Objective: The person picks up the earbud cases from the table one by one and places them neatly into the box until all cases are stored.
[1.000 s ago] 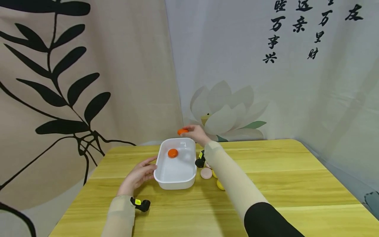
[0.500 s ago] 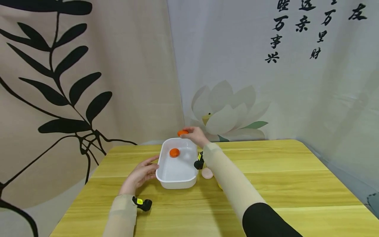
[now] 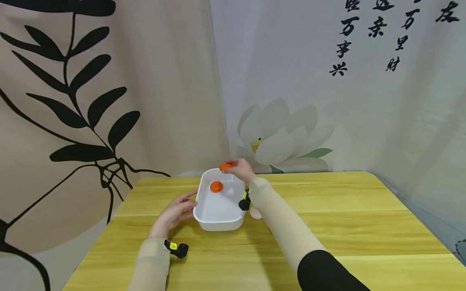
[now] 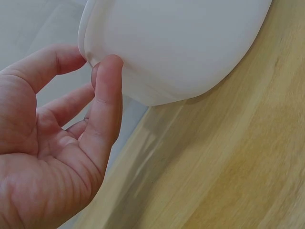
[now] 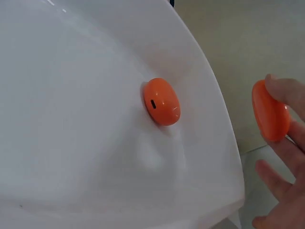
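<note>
A white, deep rectangular box stands on the wooden table. Inside it, toward the far end, lies a glossy orange rounded piece with a small black slot. My right hand pinches a second orange rounded piece between thumb and fingers, by the box's far right corner. In the right wrist view this piece appears just outside the rim. The fingers of my left hand touch the box's left side from outside. Seen from the left wrist, its thumb and another fingertip meet the outer wall, loosely bent.
A pink round piece lies right of the box, partly covered by the right wrist's camera. The wooden table reaches back to a printed curtain behind the box.
The right hand has lowered slightly, keeping its orange piece near the box's far corner. The left hand still touches the box. Yellow pieces seen earlier are now hidden by the right forearm.
</note>
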Available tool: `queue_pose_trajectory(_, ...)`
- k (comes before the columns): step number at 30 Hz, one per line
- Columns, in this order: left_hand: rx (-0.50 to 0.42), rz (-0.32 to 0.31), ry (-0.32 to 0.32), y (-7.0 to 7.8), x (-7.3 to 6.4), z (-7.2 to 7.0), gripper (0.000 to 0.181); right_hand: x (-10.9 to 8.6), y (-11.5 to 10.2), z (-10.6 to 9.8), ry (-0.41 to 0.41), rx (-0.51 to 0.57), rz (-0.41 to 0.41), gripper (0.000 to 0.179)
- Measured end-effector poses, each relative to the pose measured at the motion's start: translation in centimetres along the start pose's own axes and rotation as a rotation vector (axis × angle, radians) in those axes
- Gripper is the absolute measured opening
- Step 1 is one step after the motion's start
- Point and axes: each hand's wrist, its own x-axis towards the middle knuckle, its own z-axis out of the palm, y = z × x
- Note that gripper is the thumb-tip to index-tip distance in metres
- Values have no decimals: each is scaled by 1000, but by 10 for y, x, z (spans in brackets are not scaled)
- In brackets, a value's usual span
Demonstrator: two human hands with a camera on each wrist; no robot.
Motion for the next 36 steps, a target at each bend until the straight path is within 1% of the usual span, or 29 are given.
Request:
queue_pose_trajectory(4,-1,-9,5,1,0,0,61,-3,1,0,-3,-34,-1,44)
queue_pose_trajectory(6,5,-8,-3,1,0,0,62,-5,2,0,-7,-49,5,43)
queue_pose_trajectory(9,-6,-15,-2,1,0,1,62,-6,3,0,-14,-49,25,43)
queue_pose_trajectory(11,-2,-9,-15,0,-1,1,63,-7,4,0,-18,-48,32,43)
queue_pose_trajectory(16,-4,-2,-25,0,-1,0,63,-5,5,0,-30,-64,37,42)
queue_pose_trajectory(26,-12,1,-27,-1,2,-1,62,-6,3,1,-41,-80,64,40)
queue_pose_trajectory(33,-11,-1,-14,0,3,2,62,-2,6,0,-47,-125,92,46)
queue_pose_trajectory(36,-2,0,-10,1,3,2,62,1,6,0,-46,-139,87,50)
